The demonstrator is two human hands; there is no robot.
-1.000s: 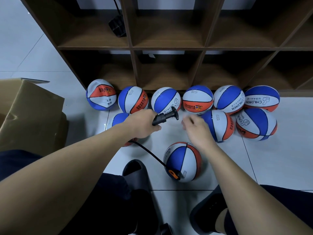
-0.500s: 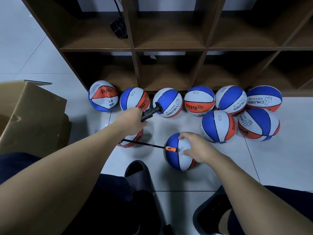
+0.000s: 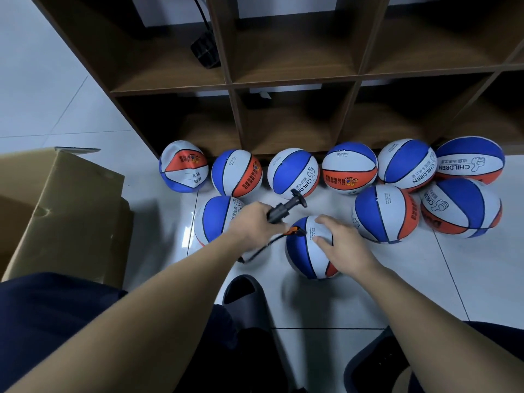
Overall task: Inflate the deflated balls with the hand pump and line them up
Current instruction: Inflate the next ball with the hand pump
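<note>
The left hand (image 3: 252, 225) grips a black plastic hand pump (image 3: 279, 212); the right hand (image 3: 344, 245), fingers spread, steadies a blue-white-orange rubber ball (image 3: 304, 251) on the tiled floor (image 3: 397, 279). If the ball rolls, the orange nozzle (image 3: 295, 231) could pull free.

Left hand (image 3: 252, 225) grips hand pump (image 3: 279, 212); right hand (image 3: 344, 245) rests on nearest ball (image 3: 307, 251), just right of left hand. Pump hose (image 3: 262, 251) runs under left hand to that ball's top. Beyond both hands: row of six balls (image 3: 293, 171) along shelf unit (image 3: 295, 80) base. Two more balls (image 3: 385, 214) right of right hand; one ball (image 3: 214, 219) behind left hand. Cardboard box (image 3: 65, 211) far left of left hand, on floor (image 3: 425, 279).
</note>
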